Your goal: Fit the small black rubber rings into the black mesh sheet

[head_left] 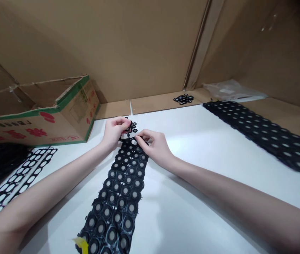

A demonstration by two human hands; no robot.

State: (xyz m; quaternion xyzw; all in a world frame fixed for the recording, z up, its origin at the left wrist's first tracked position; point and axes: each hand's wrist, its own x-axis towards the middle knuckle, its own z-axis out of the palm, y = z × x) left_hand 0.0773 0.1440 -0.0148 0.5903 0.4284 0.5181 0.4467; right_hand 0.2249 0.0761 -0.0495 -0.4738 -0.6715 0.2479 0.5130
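A long black rubber-like sheet (121, 203) with rows of round holes lies lengthwise in front of me on the white table surface. At its far end, my left hand (115, 131) is closed in a pinch; a small black piece shows at its fingertips, its shape partly hidden. My right hand (155, 145) is closed with thumb and finger pinching the sheet's far right edge. Just beyond the fingertips lies a little cluster of small black rings (134, 126). Yellow tape (81, 244) sticks to the near left corner of the sheet.
On the left stands an open cardboard box (70, 118) with green edging. Below it lie black netting (20, 176) and a dark heap (0, 165). A second holed black sheet (266, 132), a pile of black rings (183, 99) and a clear plastic bag (232, 90) are at right and back.
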